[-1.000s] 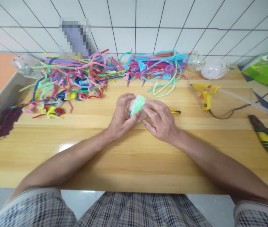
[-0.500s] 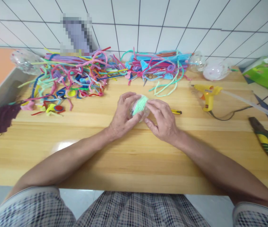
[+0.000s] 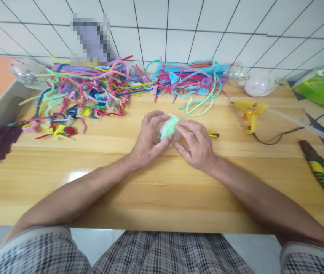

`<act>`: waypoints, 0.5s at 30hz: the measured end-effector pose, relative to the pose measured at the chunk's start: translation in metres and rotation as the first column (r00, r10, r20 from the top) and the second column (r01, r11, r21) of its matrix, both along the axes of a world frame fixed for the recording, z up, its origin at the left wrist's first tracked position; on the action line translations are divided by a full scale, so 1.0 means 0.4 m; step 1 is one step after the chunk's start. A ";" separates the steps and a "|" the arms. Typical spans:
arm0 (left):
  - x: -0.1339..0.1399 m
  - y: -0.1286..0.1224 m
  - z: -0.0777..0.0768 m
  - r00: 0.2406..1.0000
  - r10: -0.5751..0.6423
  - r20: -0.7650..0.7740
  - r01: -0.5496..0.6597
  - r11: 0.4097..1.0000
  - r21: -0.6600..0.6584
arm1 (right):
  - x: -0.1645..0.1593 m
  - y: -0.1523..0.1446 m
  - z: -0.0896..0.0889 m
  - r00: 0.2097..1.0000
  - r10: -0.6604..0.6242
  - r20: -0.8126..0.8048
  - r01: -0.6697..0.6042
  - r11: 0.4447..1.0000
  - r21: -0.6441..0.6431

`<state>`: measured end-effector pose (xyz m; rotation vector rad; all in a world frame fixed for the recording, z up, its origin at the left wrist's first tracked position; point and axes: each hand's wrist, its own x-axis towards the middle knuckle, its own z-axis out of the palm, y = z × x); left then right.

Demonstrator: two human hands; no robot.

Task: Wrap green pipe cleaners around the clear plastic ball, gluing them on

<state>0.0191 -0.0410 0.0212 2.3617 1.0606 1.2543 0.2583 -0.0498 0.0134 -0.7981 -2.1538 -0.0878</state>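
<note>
Between my hands, over the middle of the wooden table (image 3: 162,205), is a clear plastic ball (image 3: 162,133) with a mint-green fuzzy strip (image 3: 169,127) lying across its top. My left hand (image 3: 150,140) wraps the ball's left side, thumb at the near edge and fingers along the far side. On the right, my right hand (image 3: 194,142) has its fingertips pressed to the ball and the strip's right end, its thumb below. The fingers cover much of the ball, and its underside is hidden.
A tangle of coloured pipe cleaners (image 3: 93,91) lies along the tiled wall. More clear balls (image 3: 260,83) sit at the back. To the right are a yellow glue gun (image 3: 250,114) with its cord, pliers (image 3: 320,171) and a small yellow cutter (image 3: 213,134).
Both hands stay around the ball in nearly the same pose. The view has shifted very slightly; nothing else has visibly moved.
</note>
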 end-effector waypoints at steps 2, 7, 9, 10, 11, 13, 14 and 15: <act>0.001 0.000 0.000 1.000 -0.001 0.005 0.001 1.000 0.000 | -0.002 0.000 0.001 1.000 -0.006 0.007 0.006 1.000 0.003; 0.001 0.002 0.000 1.000 -0.010 0.018 0.010 1.000 -0.011 | -0.007 0.000 0.003 1.000 -0.004 -0.008 0.004 0.999 0.041; -0.002 0.002 0.001 1.000 -0.009 -0.001 0.009 1.000 -0.024 | -0.007 -0.001 0.001 1.000 -0.002 -0.014 0.002 0.999 0.051; -0.004 0.002 0.002 1.000 -0.012 -0.008 0.012 0.999 -0.034 | -0.007 -0.001 0.000 1.000 -0.003 -0.010 0.004 0.999 0.043; -0.006 0.002 0.002 1.000 -0.019 -0.010 0.019 0.999 -0.045 | -0.006 -0.001 -0.001 1.000 -0.006 -0.002 0.006 1.000 0.030; -0.009 0.003 0.003 0.999 -0.035 -0.002 0.035 0.997 -0.066 | -0.005 -0.001 -0.002 1.000 -0.010 0.013 0.010 1.000 0.003; -0.011 0.004 0.004 0.999 -0.040 0.003 0.040 0.996 -0.076 | -0.005 -0.001 -0.002 1.000 -0.008 0.015 0.008 1.000 -0.001; -0.013 0.005 0.004 0.999 -0.041 0.004 0.042 0.996 -0.081 | -0.005 -0.001 -0.001 1.000 -0.003 0.011 0.003 1.000 0.002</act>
